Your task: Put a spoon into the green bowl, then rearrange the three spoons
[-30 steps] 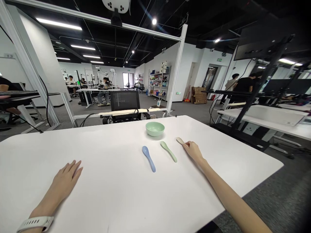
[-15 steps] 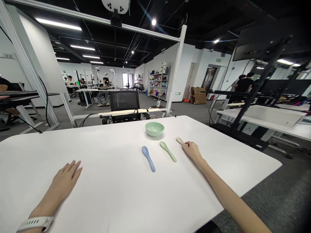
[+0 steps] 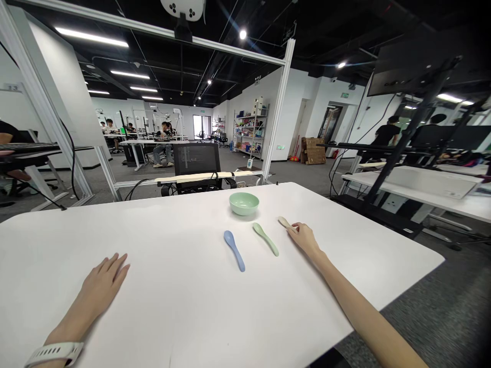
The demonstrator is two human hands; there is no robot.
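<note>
My right hand (image 3: 305,240) is closed on the handle of a cream spoon (image 3: 284,222), whose bowl end pokes out past the fingertips at table height. Left of that hand lies a light green spoon (image 3: 265,238), and further left a blue spoon (image 3: 234,250). Behind the spoons a green bowl (image 3: 244,204) stands upright; I see nothing inside it. My left hand (image 3: 102,286) rests palm down at the table's left side, fingers stretched out, holding nothing. A white watch band circles the left wrist.
The white table (image 3: 172,301) has its far edge just behind the bowl. Past it stand a black mesh chair (image 3: 197,159) and a metal frame (image 3: 278,107). A dark monitor stand (image 3: 399,138) rises beyond the right edge. Several people are in the background.
My hands, the spoons and the bowl look the same as before. In the right background, people standing have shifted position.
</note>
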